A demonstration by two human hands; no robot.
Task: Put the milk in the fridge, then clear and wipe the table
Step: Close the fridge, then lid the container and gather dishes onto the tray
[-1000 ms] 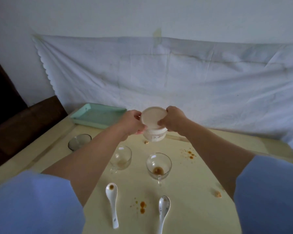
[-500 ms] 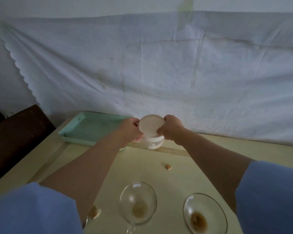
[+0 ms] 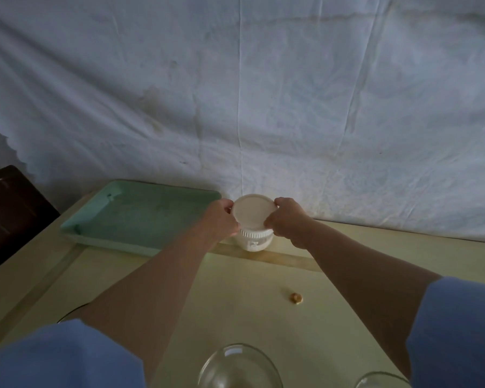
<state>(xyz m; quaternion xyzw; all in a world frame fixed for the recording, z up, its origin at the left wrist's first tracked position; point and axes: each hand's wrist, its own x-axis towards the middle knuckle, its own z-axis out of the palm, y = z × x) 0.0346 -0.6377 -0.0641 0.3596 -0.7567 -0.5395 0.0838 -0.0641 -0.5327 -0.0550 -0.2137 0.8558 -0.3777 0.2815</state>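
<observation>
White plastic milk tub (image 3: 253,240) with ribbed collar stood on the pale yellow table (image 3: 263,303), beside a mint-green rectangular tray (image 3: 140,217). Left hand (image 3: 221,221) and right hand (image 3: 287,219) gripped its smooth round lid (image 3: 253,211).

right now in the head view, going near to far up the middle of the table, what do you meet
clear glass bowl → small tan crumb → white lidded plastic jar held by left hand and right hand → white wall cloth

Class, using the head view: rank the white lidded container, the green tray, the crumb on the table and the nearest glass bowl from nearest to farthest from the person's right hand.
From the right hand:
1. White lidded container, gripped at its lid.
2. Green tray, to the left.
3. Crumb, nearer the person; too close to the tray to rank.
4. Glass bowl, bottom edge.
</observation>
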